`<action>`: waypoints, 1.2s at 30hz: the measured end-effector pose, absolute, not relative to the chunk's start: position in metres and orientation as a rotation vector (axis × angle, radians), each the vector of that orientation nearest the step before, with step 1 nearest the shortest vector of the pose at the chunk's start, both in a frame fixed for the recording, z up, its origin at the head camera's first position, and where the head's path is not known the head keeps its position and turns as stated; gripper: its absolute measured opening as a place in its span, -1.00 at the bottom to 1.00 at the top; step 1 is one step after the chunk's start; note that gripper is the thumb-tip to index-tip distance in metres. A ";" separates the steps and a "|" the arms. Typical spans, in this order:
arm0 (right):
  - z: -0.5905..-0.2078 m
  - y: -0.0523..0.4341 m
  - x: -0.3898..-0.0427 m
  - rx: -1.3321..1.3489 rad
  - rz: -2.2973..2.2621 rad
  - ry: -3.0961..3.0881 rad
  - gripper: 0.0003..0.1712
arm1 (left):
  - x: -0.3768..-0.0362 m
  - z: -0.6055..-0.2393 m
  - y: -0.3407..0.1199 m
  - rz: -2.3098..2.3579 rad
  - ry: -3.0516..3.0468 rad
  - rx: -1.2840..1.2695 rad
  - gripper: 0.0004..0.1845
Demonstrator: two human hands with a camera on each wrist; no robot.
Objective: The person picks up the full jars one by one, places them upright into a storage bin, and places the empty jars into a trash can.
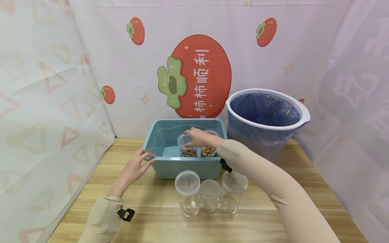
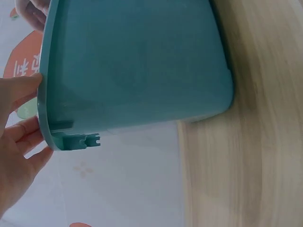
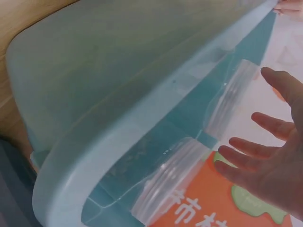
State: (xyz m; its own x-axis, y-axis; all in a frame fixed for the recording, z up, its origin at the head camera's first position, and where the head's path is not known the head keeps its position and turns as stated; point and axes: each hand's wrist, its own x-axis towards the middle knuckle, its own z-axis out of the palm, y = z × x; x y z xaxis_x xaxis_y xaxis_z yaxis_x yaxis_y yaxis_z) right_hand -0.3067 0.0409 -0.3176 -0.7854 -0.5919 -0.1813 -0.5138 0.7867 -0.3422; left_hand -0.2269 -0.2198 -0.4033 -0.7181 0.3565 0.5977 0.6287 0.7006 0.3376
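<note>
My right hand (image 1: 200,137) is over the blue bin (image 1: 185,168), above a clear lidded jar (image 1: 184,143) with brown nuts in its bottom. Its fingers are spread in the right wrist view, apart from the jar lids. Beside that jar stands another clear jar (image 1: 209,152), holding paler, tan nuts and partly covered by my right hand. At the bin's front left corner, my left hand (image 1: 135,167) rests thumb and fingertips on the rim (image 2: 43,101).
Three clear lidded jars, a left one (image 1: 187,192), a smaller middle one (image 1: 209,195) and a right one (image 1: 232,192), stand before the bin on the wooden table (image 1: 164,229). A trash can (image 1: 267,126) with a blue liner stands to the right. Printed cloth hangs around.
</note>
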 end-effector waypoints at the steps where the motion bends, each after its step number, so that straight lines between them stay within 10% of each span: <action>1: -0.316 0.042 -0.305 -0.870 -0.400 2.706 -0.37 | -0.227 -0.402 -0.220 -0.729 -2.419 -0.751 -0.87; 36: -0.284 0.173 -0.234 -1.455 -1.077 3.236 -0.68 | -0.168 -0.381 -0.149 -0.947 -2.160 -1.035 -0.74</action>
